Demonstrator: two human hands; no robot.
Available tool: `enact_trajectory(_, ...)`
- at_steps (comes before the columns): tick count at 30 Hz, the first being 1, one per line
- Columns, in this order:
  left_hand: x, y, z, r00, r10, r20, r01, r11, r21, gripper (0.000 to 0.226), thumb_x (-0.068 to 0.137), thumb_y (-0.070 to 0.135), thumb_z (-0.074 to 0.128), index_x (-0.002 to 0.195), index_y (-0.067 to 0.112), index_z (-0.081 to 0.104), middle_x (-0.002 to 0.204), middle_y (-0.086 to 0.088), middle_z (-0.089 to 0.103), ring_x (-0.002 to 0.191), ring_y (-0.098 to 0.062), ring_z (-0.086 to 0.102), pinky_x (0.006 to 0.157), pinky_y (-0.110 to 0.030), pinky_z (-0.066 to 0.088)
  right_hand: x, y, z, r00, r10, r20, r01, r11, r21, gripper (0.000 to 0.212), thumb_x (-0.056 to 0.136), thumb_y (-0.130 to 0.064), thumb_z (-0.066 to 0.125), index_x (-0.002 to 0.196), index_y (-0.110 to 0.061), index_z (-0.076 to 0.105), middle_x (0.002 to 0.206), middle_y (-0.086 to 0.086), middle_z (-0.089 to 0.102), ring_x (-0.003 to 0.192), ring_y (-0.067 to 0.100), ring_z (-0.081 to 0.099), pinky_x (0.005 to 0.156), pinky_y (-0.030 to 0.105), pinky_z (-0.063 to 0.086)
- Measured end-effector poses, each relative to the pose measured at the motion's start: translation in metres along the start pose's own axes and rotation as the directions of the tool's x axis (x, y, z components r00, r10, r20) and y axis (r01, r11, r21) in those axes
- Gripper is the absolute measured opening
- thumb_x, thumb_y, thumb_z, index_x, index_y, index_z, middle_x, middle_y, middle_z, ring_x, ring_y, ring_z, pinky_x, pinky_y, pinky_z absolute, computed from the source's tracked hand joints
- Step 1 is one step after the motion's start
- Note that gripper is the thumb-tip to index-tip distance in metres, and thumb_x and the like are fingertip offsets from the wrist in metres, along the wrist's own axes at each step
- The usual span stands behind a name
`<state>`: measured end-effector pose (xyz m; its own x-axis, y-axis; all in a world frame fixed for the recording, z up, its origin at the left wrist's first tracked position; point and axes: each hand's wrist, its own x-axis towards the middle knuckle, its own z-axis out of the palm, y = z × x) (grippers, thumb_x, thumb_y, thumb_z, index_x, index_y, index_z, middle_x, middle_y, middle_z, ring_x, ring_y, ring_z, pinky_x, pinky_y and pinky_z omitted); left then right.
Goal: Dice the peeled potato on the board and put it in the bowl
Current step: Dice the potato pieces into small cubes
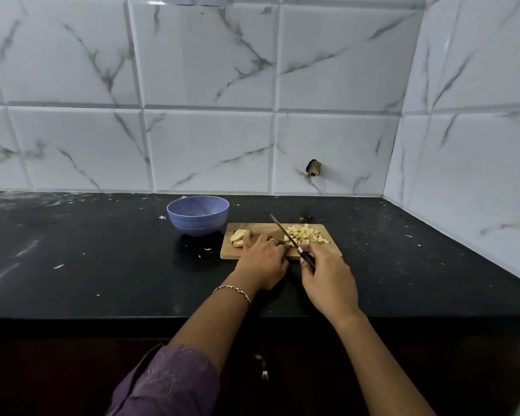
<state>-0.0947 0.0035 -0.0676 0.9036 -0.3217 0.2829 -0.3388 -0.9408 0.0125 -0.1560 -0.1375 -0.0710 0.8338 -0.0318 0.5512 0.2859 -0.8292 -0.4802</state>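
A wooden cutting board (pixel 327 250) lies on the black counter. Potato slices (pixel 238 236) sit at its left end, and a heap of diced potato (pixel 305 234) lies at its right end. My left hand (pixel 263 259) rests on the board with fingers stretched toward the slices; a fingertip touches them. My right hand (pixel 327 283) grips the dark handle of a knife (pixel 284 232), whose blade slants up and left over the board beside the dice. A blue bowl (pixel 198 216) stands just left of the board; nothing shows inside it.
The black counter (pixel 102 250) carries white specks and smears. Marble-patterned tile walls (pixel 210 130) rise behind and at the right. The counter's front edge runs below my wrists.
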Motion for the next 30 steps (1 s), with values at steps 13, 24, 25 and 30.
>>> enact_trajectory(13, 0.026, -0.01, 0.002, 0.976, -0.217, -0.033, 0.213, 0.974, -0.082, 0.04, 0.103, 0.032, 0.031, 0.139, 0.025, 0.047, 0.141, -0.007, 0.048, 0.136, -0.028, 0.031, 0.11, -0.053, 0.014, 0.026, 0.008, 0.012, 0.998, 0.031, 0.053, -0.031, 1.0, -0.003, 0.024, 0.102, -0.022, 0.047, 0.126, -0.019, 0.053, 0.093, -0.004, 0.057, 0.084, 0.015, 0.053, 0.066, 0.033, 0.046)
enact_trajectory(24, 0.046, -0.004, -0.002, 0.944, -0.29, -0.156, 0.294, 0.956, 0.005, 0.027, 0.091, 0.037, 0.049, 0.089, 0.023, 0.072, 0.106, 0.001, 0.063, 0.111, -0.023, 0.05, 0.1, -0.05, 0.023, 0.024, 0.007, 0.013, 0.998, -0.04, 0.049, 0.042, 0.997, -0.06, 0.035, 0.102, -0.023, 0.047, 0.137, -0.023, 0.048, 0.097, -0.004, 0.059, 0.089, 0.014, 0.056, 0.071, 0.032, 0.05)
enact_trajectory(25, 0.046, -0.004, -0.002, 0.941, -0.297, -0.161, 0.301, 0.954, -0.001, 0.026, 0.091, 0.037, 0.049, 0.083, 0.023, 0.07, 0.104, 0.001, 0.064, 0.109, -0.023, 0.051, 0.1, -0.051, 0.023, 0.023, 0.007, 0.013, 0.998, -0.048, 0.048, 0.051, 0.997, -0.06, 0.036, 0.102, -0.023, 0.048, 0.138, -0.025, 0.049, 0.098, -0.003, 0.06, 0.09, 0.014, 0.057, 0.073, 0.033, 0.051)
enact_trajectory(30, 0.04, -0.007, -0.001, 0.931, -0.32, -0.178, 0.319, 0.947, -0.035, 0.027, 0.091, 0.038, 0.051, 0.087, 0.022, 0.071, 0.105, 0.0, 0.066, 0.109, -0.023, 0.053, 0.102, -0.05, 0.022, 0.02, 0.005, 0.01, 0.993, -0.098, 0.059, 0.103, 0.991, -0.085, 0.041, 0.102, -0.023, 0.05, 0.142, -0.033, 0.051, 0.086, -0.011, 0.046, 0.075, 0.005, 0.046, 0.067, 0.023, 0.046)
